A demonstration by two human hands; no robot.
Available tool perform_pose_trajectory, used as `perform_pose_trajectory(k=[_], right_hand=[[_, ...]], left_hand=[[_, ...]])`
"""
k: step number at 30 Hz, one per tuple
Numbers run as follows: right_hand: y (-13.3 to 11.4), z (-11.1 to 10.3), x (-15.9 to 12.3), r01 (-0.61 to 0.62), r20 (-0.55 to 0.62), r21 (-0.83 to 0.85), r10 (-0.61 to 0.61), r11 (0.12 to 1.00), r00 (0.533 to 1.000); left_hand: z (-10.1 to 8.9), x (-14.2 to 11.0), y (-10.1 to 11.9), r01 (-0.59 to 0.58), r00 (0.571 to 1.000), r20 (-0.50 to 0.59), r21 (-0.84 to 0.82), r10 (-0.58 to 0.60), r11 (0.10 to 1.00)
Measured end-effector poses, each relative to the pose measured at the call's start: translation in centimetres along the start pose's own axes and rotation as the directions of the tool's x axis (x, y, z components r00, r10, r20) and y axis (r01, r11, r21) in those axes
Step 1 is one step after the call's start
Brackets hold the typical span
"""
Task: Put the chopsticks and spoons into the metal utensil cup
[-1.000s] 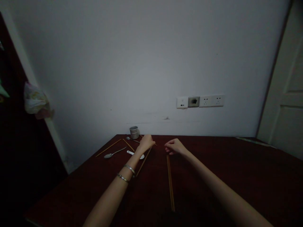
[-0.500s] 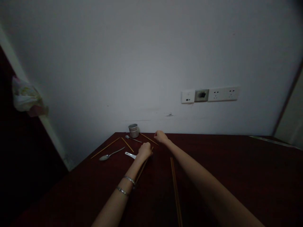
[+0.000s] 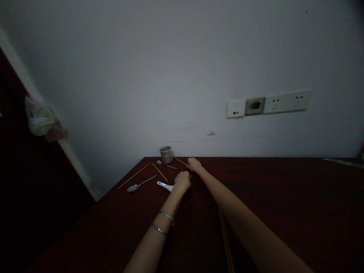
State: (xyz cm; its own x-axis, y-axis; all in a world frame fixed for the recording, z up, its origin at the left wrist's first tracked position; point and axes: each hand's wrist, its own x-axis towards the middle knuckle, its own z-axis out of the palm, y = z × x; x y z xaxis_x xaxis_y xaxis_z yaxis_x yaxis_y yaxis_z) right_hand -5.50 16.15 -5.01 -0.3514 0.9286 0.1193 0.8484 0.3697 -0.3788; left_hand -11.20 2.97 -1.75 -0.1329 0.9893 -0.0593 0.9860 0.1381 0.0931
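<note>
My left hand (image 3: 182, 181) is closed round a chopstick (image 3: 178, 207), which runs back under the forearm, its far tip just past the fingers. A white spoon (image 3: 165, 185) lies partly hidden by that hand. Farther back, my right hand (image 3: 194, 165) has its fingers closed at the near end of another chopstick (image 3: 180, 161) on the table. A pair of chopsticks (image 3: 224, 239) lies below my right forearm, partly covered by it. Left of the hands are a large metal spoon (image 3: 133, 188), a small metal spoon (image 3: 166, 165) and two more chopsticks (image 3: 133, 176).
A metal cup (image 3: 166, 154) stands at the back edge of the dark red table (image 3: 270, 197), close to the wall. Sockets (image 3: 269, 104) are set in the wall at the right. A plastic bag (image 3: 42, 119) hangs at the left.
My right hand moved left and away from the pair of chopsticks to the chopstick by the cup. My left hand came slightly nearer, keeping its chopstick. The view shifted a little.
</note>
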Motion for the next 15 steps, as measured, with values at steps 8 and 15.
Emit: perform_pose_trajectory(k=[8, 15], right_hand=[[-0.9, 1.1, 0.7, -0.042, -0.023, -0.010, 0.042, 0.999, 0.999], [-0.2, 0.2, 0.5, -0.079, -0.042, 0.087, 0.083, 0.993, 0.996]], left_hand=[[0.2, 0.2, -0.1, -0.013, 1.000, 0.014, -0.019, 0.013, 1.000], [0.5, 0.2, 0.1, 0.006, 1.000, 0.011, -0.009, -0.006, 1.000]])
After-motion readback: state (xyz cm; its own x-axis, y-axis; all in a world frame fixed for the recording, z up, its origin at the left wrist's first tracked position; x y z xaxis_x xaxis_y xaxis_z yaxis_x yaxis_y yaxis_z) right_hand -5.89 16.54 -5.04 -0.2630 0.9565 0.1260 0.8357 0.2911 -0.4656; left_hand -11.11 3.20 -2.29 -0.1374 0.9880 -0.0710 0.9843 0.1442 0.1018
